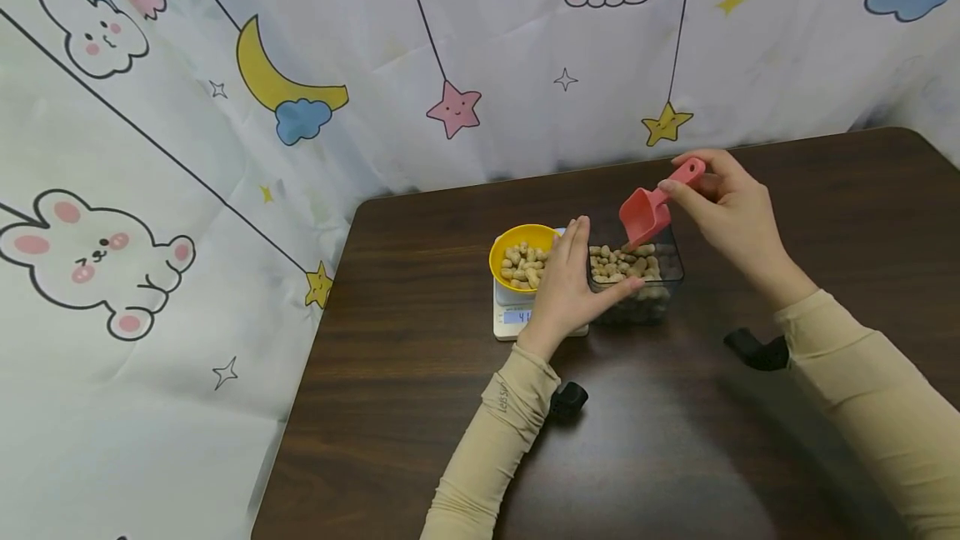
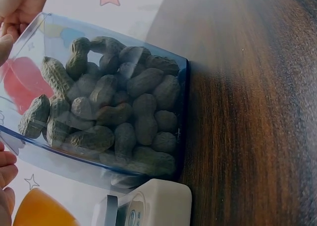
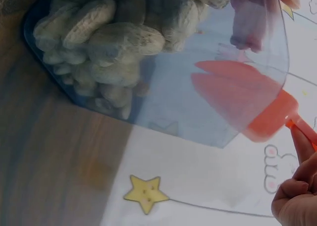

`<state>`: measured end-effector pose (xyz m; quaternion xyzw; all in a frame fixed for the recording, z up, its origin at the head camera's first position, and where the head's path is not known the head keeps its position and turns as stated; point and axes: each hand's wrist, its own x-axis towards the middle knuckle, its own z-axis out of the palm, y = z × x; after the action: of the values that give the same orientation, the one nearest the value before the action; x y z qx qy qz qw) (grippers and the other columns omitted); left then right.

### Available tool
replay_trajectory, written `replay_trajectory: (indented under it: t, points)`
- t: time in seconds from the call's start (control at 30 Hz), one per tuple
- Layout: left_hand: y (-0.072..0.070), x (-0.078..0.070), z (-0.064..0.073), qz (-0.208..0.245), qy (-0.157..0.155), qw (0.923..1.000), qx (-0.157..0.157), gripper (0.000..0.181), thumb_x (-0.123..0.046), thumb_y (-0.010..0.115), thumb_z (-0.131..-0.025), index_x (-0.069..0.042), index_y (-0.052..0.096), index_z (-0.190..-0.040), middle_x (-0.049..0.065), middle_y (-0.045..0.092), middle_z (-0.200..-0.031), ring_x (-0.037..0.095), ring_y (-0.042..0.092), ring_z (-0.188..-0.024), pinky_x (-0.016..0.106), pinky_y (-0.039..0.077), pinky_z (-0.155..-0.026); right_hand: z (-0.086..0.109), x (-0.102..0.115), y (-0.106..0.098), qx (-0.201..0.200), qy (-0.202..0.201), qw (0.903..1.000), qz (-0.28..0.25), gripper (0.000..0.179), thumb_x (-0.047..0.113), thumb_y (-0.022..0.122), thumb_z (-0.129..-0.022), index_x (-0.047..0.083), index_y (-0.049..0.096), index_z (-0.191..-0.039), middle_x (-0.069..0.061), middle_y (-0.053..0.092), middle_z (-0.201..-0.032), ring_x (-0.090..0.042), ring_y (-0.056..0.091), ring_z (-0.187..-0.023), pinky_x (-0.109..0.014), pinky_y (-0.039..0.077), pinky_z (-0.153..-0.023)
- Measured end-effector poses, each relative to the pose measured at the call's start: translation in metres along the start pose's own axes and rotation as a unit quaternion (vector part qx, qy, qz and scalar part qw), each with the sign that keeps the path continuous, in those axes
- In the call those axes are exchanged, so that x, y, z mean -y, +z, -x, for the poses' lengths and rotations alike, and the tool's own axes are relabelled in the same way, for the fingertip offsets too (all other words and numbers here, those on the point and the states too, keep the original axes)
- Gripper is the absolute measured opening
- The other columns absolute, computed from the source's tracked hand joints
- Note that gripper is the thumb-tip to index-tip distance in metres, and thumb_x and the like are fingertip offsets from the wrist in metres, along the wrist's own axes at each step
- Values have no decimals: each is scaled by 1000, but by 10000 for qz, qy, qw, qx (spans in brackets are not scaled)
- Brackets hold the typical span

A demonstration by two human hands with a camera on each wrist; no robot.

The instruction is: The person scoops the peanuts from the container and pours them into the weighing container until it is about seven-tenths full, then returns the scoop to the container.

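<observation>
My right hand (image 1: 735,219) pinches the handle of a small red scoop (image 1: 647,213), its blade tilted down into a clear plastic box (image 1: 677,261) at the rim. Peanuts (image 2: 104,92) fill the lower part of the box. At the box's left side, my left hand (image 1: 562,294) has its fingers straight and the thumb stretched across the near side; whether it touches the wall is unclear. Just left of this hand, a yellow bowl (image 1: 496,263) of peanuts sits on a white kitchen scale (image 1: 504,328). The hand partly hides bowl and display.
The dark wooden table (image 1: 420,340) ends at its back edge just behind the box and bowl. A white cloth (image 1: 375,132) with cartoon stars and bears hangs behind and to the left. Black wrist pieces (image 1: 756,350) sit under both forearms.
</observation>
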<state>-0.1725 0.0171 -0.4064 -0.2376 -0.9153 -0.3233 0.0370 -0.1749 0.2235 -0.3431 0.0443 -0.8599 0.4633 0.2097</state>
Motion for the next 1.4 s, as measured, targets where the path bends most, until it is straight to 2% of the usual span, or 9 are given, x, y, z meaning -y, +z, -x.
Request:
replay_trajectory:
  t: [0.13,0.23,0.4,0.63,0.83,1.07,1.17,1.27,1.4]
  points:
    - [0,0,1,4,-24,10000,53,100,-61,62,-78,-18,8,-151,1,14,-158,16,14,-146,41,18,-118,1,3,3,186,-581,9969,494,35,26,65,-87,17,58,-120,10,68,-83,7,49,-61,-12,37,-51]
    - [0,0,1,-24,-9,10000,54,100,-61,61,-79,-18,8,-151,1,14,-158,17,14,-146,40,18,-118,3,2,7,431,-1107,9882,966,37,19,68,-85,13,58,-120,-8,68,-79,0,50,-58,-14,38,-50]
    - [0,1,2,-48,6,10000,40,99,-61,61,-79,-17,8,-151,1,14,-158,17,14,-146,40,18,-119,5,-2,14,897,-1575,9705,1593,41,12,70,-82,11,57,-122,-9,66,-81,-14,55,-63,-24,43,-54]
    - [0,1,1,-137,42,9999,37,100,-62,61,-79,-17,8,-151,2,15,-158,18,16,-146,38,15,-119,5,-6,16,961,-1634,9671,1699,40,10,69,-82,10,58,-121,-11,66,-82,-16,54,-62,-27,44,-53]
    - [0,1,0,-181,69,9998,34,100,-62,60,-79,-17,8,-151,2,15,-158,20,17,-146,38,15,-119,4,-9,16,930,-1581,9699,1599,38,11,68,-84,10,57,-120,-14,68,-85,-19,60,-65,-31,47,-55]
    - [1,0,0,-194,43,9998,4,100,-63,60,-79,-17,9,-151,2,16,-158,19,16,-146,39,17,-119,0,-12,16,1121,-1225,9788,1195,36,16,65,-87,11,53,-121,-20,70,-95,-32,68,-81,-48,54,-68]
    - [0,0,0,-196,45,9998,7,100,-63,60,-79,-17,10,-151,2,16,-158,19,17,-146,39,17,-119,-2,-13,13,1211,-871,9828,1091,36,22,63,-89,13,52,-122,-21,70,-99,-33,68,-84,-40,53,-65]
    - [0,0,0,-167,-7,9999,39,100,-63,60,-79,-18,9,-151,1,15,-158,19,16,-146,39,18,-119,-4,-15,11,1288,-494,9852,1019,37,29,62,-89,15,51,-121,-20,70,-101,-26,63,-76,-28,43,-58]
    - [0,0,1,-155,-22,9999,62,99,-63,59,-79,-19,9,-151,0,15,-158,17,15,-146,39,18,-118,-3,-20,10,1450,-135,9845,980,39,36,61,-88,17,51,-121,-19,70,-103,-15,52,-69,-24,37,-55]
